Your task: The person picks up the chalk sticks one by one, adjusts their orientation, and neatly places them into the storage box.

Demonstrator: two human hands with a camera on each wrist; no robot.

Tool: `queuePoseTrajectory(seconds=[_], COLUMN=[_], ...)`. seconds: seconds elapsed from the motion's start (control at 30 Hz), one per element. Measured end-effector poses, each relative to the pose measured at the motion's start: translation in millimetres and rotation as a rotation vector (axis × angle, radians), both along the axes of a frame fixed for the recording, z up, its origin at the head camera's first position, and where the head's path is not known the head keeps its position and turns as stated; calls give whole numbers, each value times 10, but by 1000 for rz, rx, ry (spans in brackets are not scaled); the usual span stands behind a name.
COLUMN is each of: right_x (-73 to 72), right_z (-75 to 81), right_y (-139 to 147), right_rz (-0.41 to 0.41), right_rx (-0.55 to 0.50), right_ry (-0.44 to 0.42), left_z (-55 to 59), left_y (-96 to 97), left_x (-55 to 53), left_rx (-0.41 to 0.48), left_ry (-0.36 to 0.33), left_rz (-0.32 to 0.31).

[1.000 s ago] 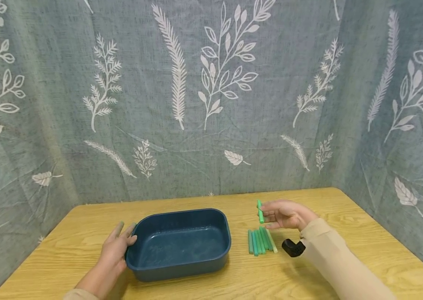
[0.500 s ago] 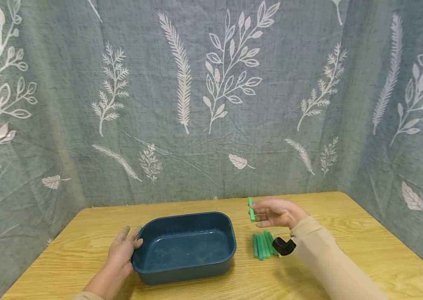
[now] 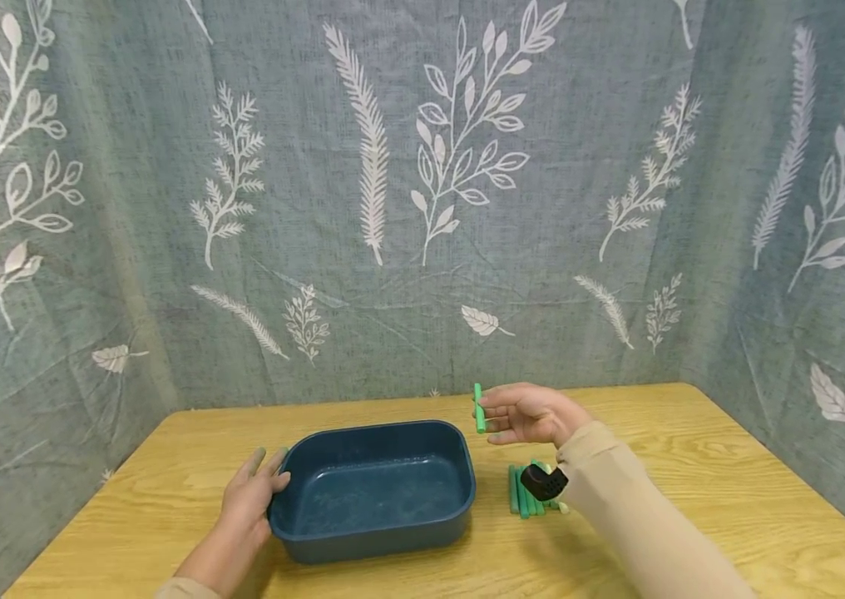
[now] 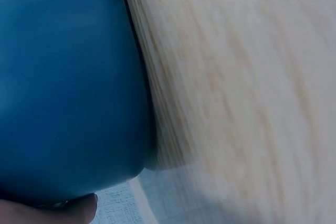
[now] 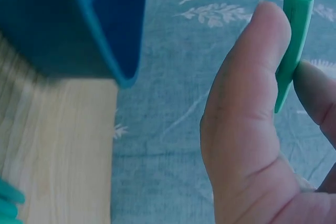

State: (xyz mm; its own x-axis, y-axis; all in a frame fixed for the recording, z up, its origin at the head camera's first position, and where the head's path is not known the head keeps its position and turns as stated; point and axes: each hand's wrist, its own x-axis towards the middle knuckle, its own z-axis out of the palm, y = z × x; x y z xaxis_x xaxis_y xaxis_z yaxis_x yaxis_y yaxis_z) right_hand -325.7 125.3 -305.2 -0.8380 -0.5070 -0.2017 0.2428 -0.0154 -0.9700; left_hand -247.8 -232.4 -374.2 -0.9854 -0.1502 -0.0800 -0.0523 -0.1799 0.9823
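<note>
My right hand (image 3: 535, 413) pinches a bright green chalk stick (image 3: 479, 408) between thumb and fingertips, above the table and to the right of the dark blue bin (image 3: 378, 543). In the right wrist view, the tapered chalk stick (image 5: 298, 22) points up past the thumb (image 5: 247, 93). My left hand (image 3: 245, 499) rests against the bin's left end, fingers spread and fairly straight, the thumb at the rim. One fingertip (image 4: 84, 208) shows by the bin's outer wall (image 4: 68, 93) in the left wrist view. Nothing lies inside the bin.
A row of several green and teal chalk sticks (image 3: 516, 492) lies right of the bin, partly hidden by the black wrist camera (image 3: 542, 481). The wooden table (image 3: 662, 466) ends at a leaf-patterned curtain (image 3: 378, 333) behind and on both sides.
My right hand has carried the green chalk stick leftward, nearer the bin. The left hand stays at the bin's end. The head view has shifted slightly.
</note>
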Motion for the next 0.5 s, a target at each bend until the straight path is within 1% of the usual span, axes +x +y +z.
queuePoseTrajectory(seconds=[0.1, 0.27, 0.4, 0.5], right_x=[-1, -1, -17, -34], right_z=[42, 70, 55, 58], right_y=[-89, -239, -357, -441], right_rz=[0, 40, 64, 75], right_rx=[-19, -38, -18, 9], right_ry=[-4, -30, -44, -35], left_z=[9, 14, 10, 11], left_y=[-3, 11, 19, 16], left_x=[9, 19, 14, 14], left_rx=[-23, -62, -64, -66], left_ry=[0, 9, 15, 26], left_rz=[6, 1, 11, 21])
